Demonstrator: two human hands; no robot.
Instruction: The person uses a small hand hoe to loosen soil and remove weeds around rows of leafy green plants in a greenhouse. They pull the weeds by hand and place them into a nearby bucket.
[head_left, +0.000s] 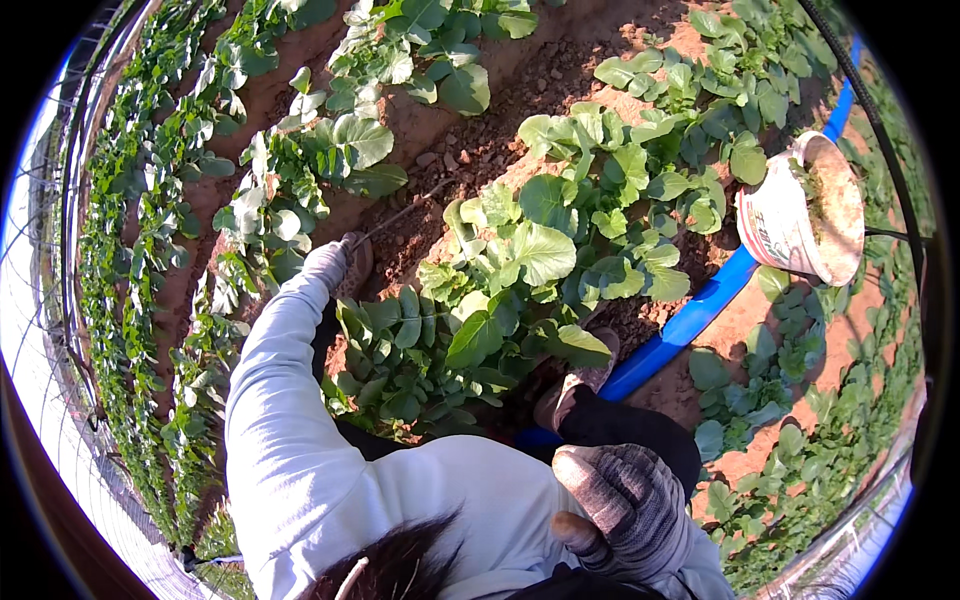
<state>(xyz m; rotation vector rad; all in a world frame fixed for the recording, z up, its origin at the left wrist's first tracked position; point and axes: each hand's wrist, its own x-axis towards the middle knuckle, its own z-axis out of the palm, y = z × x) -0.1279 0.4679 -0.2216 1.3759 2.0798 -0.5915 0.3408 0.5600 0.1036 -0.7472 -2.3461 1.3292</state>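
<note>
My left hand (328,265), in a greyish glove, reaches low among the leafy plants beside my shoe (355,266). Its fingers look closed on a thin stick (410,205) that slants up and right over the soil; part of the grip is hidden. Broad-leaved green plants (535,250) grow just right of this hand. My right hand (625,505), in a striped knitted glove with bare fingertips, is held near my chest above my dark trouser leg. Its fingers are loosely bent, the thumb stands apart from them, and no object shows between.
A white bucket (775,220) lies tipped at the right, with bits of greenery inside. Along the row runs a flat blue hose (690,318), passing by my other shoe (580,385). More plant rows (150,240) stand at the left, with reddish soil between.
</note>
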